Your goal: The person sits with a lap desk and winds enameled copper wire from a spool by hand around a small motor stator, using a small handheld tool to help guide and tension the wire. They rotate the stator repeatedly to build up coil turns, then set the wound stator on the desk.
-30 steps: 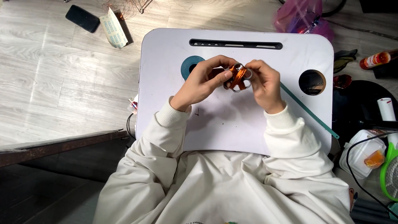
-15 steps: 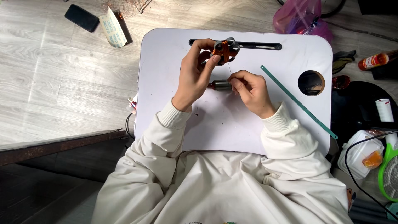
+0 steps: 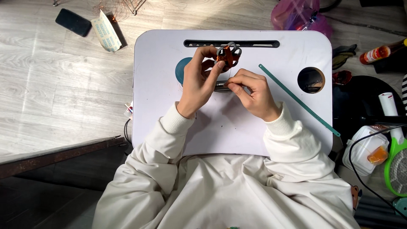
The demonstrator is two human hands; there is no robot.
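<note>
**Both hands busy with small parts on a white lap desk**

Nearest: the person's cream sweatshirt sleeves (image 3: 292,140) run up from the bottom edge onto the white lap desk (image 3: 169,123).

Right hand (image 3: 253,91): rests on the desk just right of centre, fingers curled in tight, thumb and forefinger pinched on a small dark metallic cylinder (image 3: 221,86). The cylinder lies roughly level, sticking out leftward toward the other hand. What it is, can't tell.

Left hand (image 3: 198,82): raised slightly, fingers closed in a narrow pinch round the lower part of a grey-and-orange clover-shaped piece (image 3: 229,54). The piece sits above the cylinder, near the desk's far slot, round grey lobes with orange in the middle. The two parts are near each other; whether they touch, can't tell.

On the desk: teal round patch (image 3: 182,70) partly hidden behind the left hand; a long thin teal strip (image 3: 299,99) lying diagonally right of the right hand; a round cup hole (image 3: 310,79) further right; a long dark slot (image 3: 254,43) along the far edge.

Beyond, on the wooden floor: black phone (image 3: 73,22) and a flat printed packet (image 3: 107,31) far left, pink plastic bag (image 3: 296,15) past the far edge, a red-labelled bottle (image 3: 377,53) far right. At right: white roll (image 3: 389,106), green racket-shaped thing (image 3: 396,163).
</note>
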